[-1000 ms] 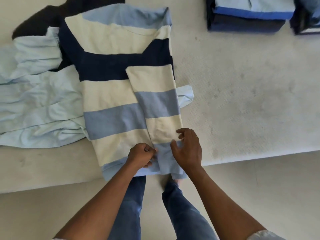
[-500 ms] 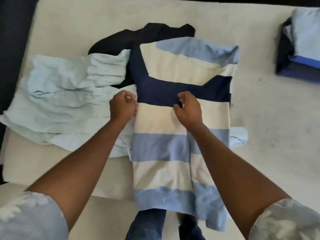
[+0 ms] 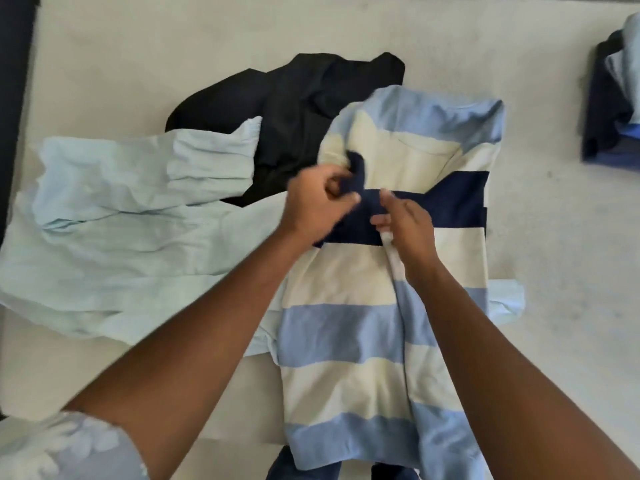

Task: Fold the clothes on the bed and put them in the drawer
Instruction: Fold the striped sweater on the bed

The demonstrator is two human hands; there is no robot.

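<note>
Head-cam view looking down at a bed w/ an off-white cover. A striped shirt (cream, light blue, one navy band) lies lengthwise in the middle, collar end away from the viewer, bottom hem hanging over the bed's near edge. Its right side is folded inward, making a long edge down the centre.

The left hand, slightly blurred, has thumb & fingers curled, pinching a bunched bit of navy fabric at the shirt's left side, raised a little. The right hand, just beside it, pinches the top of the folded edge where navy meets cream.

A crumpled pale blue garment lies to the left, touching the shirt. A black garment sits behind, partly under both. A pile of folded clothes sits at the far right edge, well apart. A patterned sleeve shows bottom left.
</note>
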